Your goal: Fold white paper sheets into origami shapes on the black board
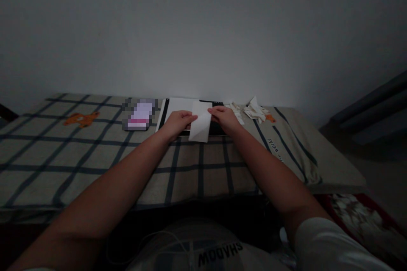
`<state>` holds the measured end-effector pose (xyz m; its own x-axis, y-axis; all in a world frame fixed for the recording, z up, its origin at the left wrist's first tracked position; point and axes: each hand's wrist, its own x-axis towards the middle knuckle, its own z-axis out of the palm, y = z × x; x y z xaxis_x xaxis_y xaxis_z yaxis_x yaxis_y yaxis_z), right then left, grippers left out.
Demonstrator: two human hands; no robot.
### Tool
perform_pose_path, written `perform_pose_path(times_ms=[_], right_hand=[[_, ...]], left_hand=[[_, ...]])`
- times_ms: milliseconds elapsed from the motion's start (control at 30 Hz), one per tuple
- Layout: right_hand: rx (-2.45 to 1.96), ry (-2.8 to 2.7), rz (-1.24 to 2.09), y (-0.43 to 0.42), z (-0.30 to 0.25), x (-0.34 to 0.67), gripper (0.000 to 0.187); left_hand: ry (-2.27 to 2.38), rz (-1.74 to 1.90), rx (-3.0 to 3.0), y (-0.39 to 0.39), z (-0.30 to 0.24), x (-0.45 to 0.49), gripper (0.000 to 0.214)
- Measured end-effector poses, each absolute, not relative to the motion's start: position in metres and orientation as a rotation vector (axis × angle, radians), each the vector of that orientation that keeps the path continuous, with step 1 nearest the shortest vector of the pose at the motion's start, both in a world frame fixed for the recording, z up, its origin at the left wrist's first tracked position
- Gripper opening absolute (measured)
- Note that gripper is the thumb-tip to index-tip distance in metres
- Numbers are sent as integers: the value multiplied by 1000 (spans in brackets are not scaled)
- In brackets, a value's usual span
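Between both hands is a narrow strip of white paper [200, 128], creased across its middle, held up over the table. My left hand [178, 123] pinches its left edge with thumb and fingers. On the opposite edge my right hand [225, 117] has a pinch grip too. Beneath the strip lies a flat black-and-white sheet or booklet [179, 105], partly covered by my hands and the paper. Just past my right hand sits a small heap of torn or folded white paper pieces [255, 110].
A phone [140, 114] with a blurred screen lies left of the sheet. The checked cloth [104, 156] covers the table, which meets a plain wall [197, 34]. Below right, a red container [378, 203] holds many whitish scraps. Dark folded fabric [375, 110] is at far right.
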<state>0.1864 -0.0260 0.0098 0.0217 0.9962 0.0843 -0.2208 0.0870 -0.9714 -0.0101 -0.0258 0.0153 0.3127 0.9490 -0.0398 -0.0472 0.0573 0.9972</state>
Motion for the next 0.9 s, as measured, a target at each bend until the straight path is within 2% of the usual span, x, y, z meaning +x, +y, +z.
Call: perform_pose_path(times_ms=[267,900], right_hand=[[-976,-1069,1352,-29,11,191,37],[-991,-1058,1237,-26,11,189,31]], left_hand=[[977,925,1263,-25,15,-12,32],[1000,875,1302,-23,12,-12,22]])
